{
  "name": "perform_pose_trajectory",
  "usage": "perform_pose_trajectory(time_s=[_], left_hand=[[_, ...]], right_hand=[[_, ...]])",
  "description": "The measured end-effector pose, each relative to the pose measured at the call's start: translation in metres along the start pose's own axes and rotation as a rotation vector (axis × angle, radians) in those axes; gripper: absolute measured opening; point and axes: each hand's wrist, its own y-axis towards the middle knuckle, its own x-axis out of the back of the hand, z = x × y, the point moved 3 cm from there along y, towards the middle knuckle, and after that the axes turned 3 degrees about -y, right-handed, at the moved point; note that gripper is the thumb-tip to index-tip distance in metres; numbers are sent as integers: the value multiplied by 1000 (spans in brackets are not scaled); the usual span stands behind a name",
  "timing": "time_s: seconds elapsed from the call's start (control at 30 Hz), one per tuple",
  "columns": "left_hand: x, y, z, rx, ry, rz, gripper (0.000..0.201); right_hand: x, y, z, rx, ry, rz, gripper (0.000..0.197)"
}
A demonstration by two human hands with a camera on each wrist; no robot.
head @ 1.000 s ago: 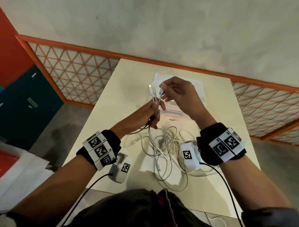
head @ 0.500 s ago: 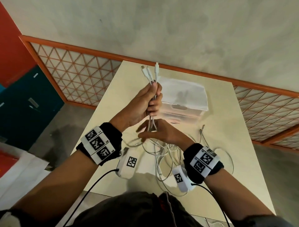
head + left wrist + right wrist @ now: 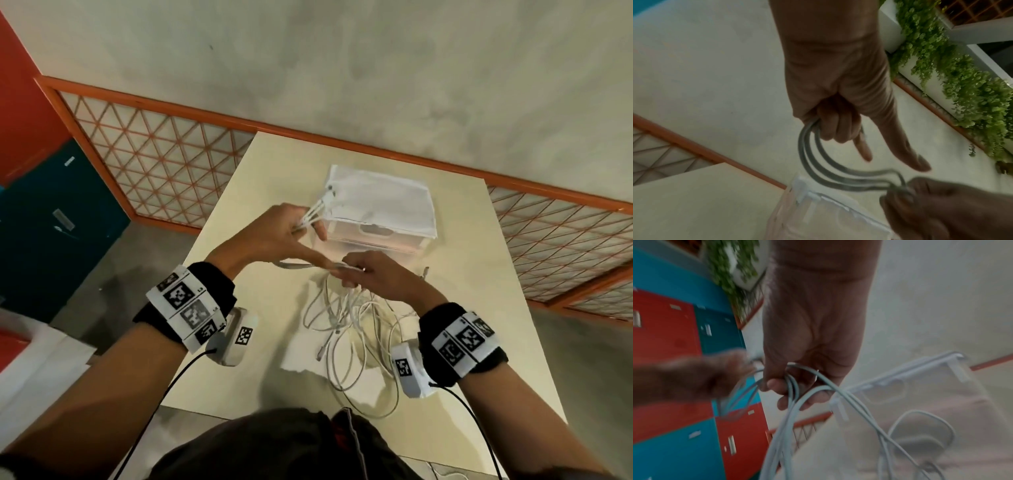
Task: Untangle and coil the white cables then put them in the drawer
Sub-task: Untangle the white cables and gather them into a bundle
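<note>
Several white cables (image 3: pixel 346 329) lie tangled on the cream table (image 3: pixel 479 260). My left hand (image 3: pixel 274 236) grips a bunch of them near their plug ends (image 3: pixel 325 200), which stick out toward the clear drawer box (image 3: pixel 380 219). In the left wrist view the strands (image 3: pixel 818 168) curve from my curled left fingers (image 3: pixel 834 126) to the right hand. My right hand (image 3: pixel 373 277) grips the same strands just to the right, above the pile. The right wrist view shows cables (image 3: pixel 797 395) running over its fingers (image 3: pixel 789 397) and down.
The drawer box has a white sheet on top and stands at the table's far middle. A piece of white paper (image 3: pixel 301 353) lies under the cable pile. Blue and red lockers (image 3: pixel 51 222) stand at left, an orange lattice railing (image 3: pixel 164 161) beyond the table.
My left hand came down from its raised position and now points the plug ends toward the drawer box. My right hand rose from the pile and took hold of the strands beside the left.
</note>
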Motion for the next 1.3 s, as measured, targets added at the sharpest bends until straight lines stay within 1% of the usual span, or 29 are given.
perform_pose_trajectory(time_s=[0.03,0.1,0.13,0.2,0.27,0.37,0.47,0.5,0.57,0.63,0.67,0.77,0.8,0.83,0.87,0.93,0.97,1.03,1.1,1.2,1.3], left_hand=[[-5,0,4,47,39,48,33],[-10,2,8,89,43,114,23],[-11,2,9,82,26,132,19],[-7,3,8,28,-36,124,20],[2,3,3,-36,-133,39,22],[19,4,-1,-83,-247,-151,24],[33,6,-2,-112,-314,-293,31],[37,6,-4,-122,-355,-320,32],[45,5,-7,-149,-441,-372,33],[51,4,-12,-178,-461,-405,35],[51,5,-14,-194,-452,-408,35],[44,8,-19,-214,-427,-367,37],[40,8,-20,-209,-426,-351,37],[38,9,-20,-200,-431,-344,37],[37,10,-19,-192,-434,-345,37],[36,10,-19,-183,-409,-350,37],[36,10,-18,-185,-371,-352,36],[35,11,-17,-192,-270,-352,35],[32,11,-16,-192,-209,-335,35],[26,10,-14,-153,-177,-295,36],[22,10,-13,-121,-155,-279,36]], right_hand=[[5,0,7,9,3,-12,28],[15,0,18,34,26,-35,21],[18,0,22,50,36,-47,18],[24,-1,23,73,87,-79,13],[26,-3,16,74,192,-108,11],[22,-6,-11,53,278,-143,5],[14,-12,-44,-9,213,-190,10],[10,-15,-56,-43,171,-211,12],[5,-22,-75,-107,135,-277,26],[2,-29,-92,-142,108,-329,34],[1,-30,-98,-156,74,-322,33],[0,-30,-107,-174,-91,-228,21],[1,-29,-105,-166,-151,-231,19],[5,-28,-102,-157,-194,-278,17],[11,-27,-97,-136,-210,-358,16],[25,-26,-84,-73,-149,-524,16],[33,-24,-77,-49,-65,-569,18],[48,-23,-59,2,135,-596,22],[64,-24,-35,99,249,-613,25],[84,-29,4,244,335,-673,21],[101,-29,21,286,325,-776,23]])
